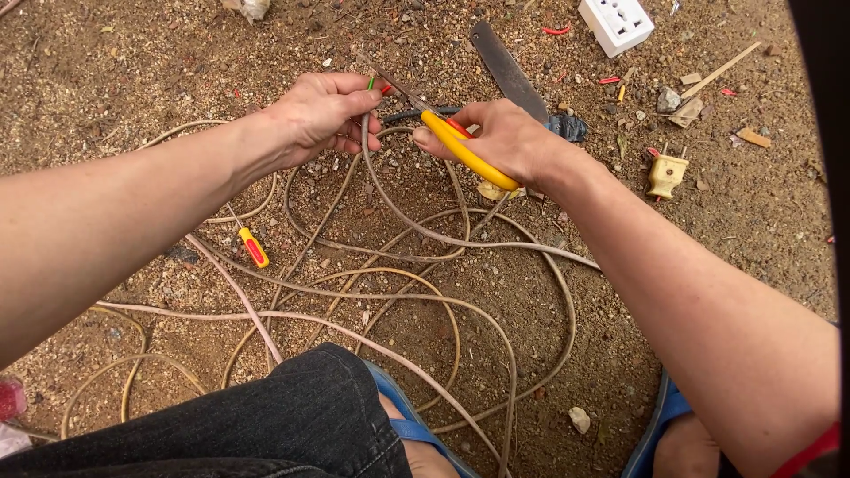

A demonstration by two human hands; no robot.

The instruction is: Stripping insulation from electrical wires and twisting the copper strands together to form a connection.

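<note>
Head view: person crouched over looped beige cable (425,232) on dirt.
Left hand (320,115): pinches the cable end upright (green core exposed), steadying it.
Right hand (505,137): closed around yellow-handled pliers (443,133), jaws meeting that end.

No packages, labels, signs or screens show anywhere in this view. The ground holds only loose things, and none of them carries a wrapper or a display.

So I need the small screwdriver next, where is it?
The screwdriver lies on the dirt at left, among the cable loops, below the left hand.
</note>
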